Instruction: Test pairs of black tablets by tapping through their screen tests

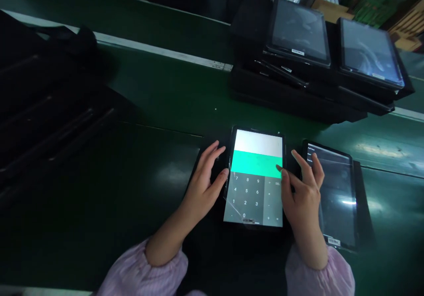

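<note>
Lilac sleeves lead to hands apart and unclenched, the lit tablet lying between them.

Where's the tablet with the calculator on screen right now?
Head view, just right of centre, below the middle: the calculator tablet lies between the left hand and the right hand, left of the dark-screened tablet.

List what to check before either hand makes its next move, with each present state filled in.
1. Lit tablet showing its calculator keypad: ok.
2. Digits in the white field: cannot tell; none readable.
3. Left hand beside the tablet's left edge: ok, thumb nearest it.
4. Right hand touching the screen: cannot tell; a finger reaches over the green band.
5. Darker tablet fully in view: not ok; the right hand partly covers it.
</note>
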A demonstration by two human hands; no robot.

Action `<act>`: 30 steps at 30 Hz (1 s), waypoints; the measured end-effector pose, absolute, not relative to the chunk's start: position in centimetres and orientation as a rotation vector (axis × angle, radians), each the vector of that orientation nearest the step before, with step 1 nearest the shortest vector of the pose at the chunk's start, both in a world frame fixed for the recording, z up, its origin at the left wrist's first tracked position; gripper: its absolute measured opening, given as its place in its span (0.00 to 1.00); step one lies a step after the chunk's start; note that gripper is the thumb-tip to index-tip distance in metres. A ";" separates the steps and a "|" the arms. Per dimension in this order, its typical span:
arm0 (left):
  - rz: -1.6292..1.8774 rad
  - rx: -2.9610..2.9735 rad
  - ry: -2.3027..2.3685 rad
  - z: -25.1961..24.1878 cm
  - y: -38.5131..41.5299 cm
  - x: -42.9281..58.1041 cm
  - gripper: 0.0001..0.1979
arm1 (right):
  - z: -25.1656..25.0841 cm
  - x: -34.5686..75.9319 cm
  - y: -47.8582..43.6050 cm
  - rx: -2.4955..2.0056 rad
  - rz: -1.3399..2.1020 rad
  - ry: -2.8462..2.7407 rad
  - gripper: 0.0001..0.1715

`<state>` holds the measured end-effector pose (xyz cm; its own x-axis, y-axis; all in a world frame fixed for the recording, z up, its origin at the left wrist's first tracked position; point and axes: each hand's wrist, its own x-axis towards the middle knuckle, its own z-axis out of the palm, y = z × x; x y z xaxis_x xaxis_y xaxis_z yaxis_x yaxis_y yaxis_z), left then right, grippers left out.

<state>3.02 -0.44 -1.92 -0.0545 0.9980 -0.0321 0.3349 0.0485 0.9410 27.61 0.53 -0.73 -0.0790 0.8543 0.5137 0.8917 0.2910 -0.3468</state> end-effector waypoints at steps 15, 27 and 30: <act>0.791 1.594 1.553 -1.2 -0.3 3.3 0.30 | -0.3 27.5 0.2 -1.476 -0.062 -1.917 0.16; 0.800 1.704 1.583 -1.6 -0.5 3.7 0.31 | 0.8 24.7 -1.2 -1.245 0.188 -2.162 0.15; 0.850 1.818 1.563 -2.1 -0.6 3.9 0.32 | 0.8 25.8 -0.8 -1.340 0.109 -2.030 0.15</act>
